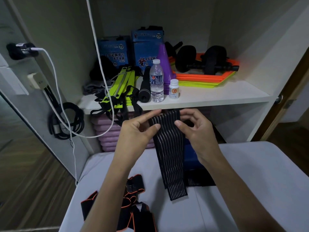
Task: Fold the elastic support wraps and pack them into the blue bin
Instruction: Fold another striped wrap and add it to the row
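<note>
Both hands up in front of the shelf edge, pinching the top of one black striped wrap. Left hand: thumb pressed on the wrap's left edge, index stretched out along the top, other fingers loosely curled behind. Right hand: thumb tip on the right edge, index curled over the top, remaining fingers bent; not clear how much cloth sits behind them. Wrap folded over at the top between the two thumbs, then hanging straight down, loose end lying on the grey cushion.

Blue bin just behind the hanging wrap, mostly hidden by it and the right wrist. One more striped wrap flat at the bin's near side. Pile of black orange-edged wraps on the cushion lower left, under the left forearm; tangled, so no exact count.

Up on the white shelf: one water bottle, one white pill bottle, two blue boxes, a stack of purple cones, one black foam-grip handle, one ab roller sitting on stacked orange and yellow hex rings, one yellow agility ladder.
</note>
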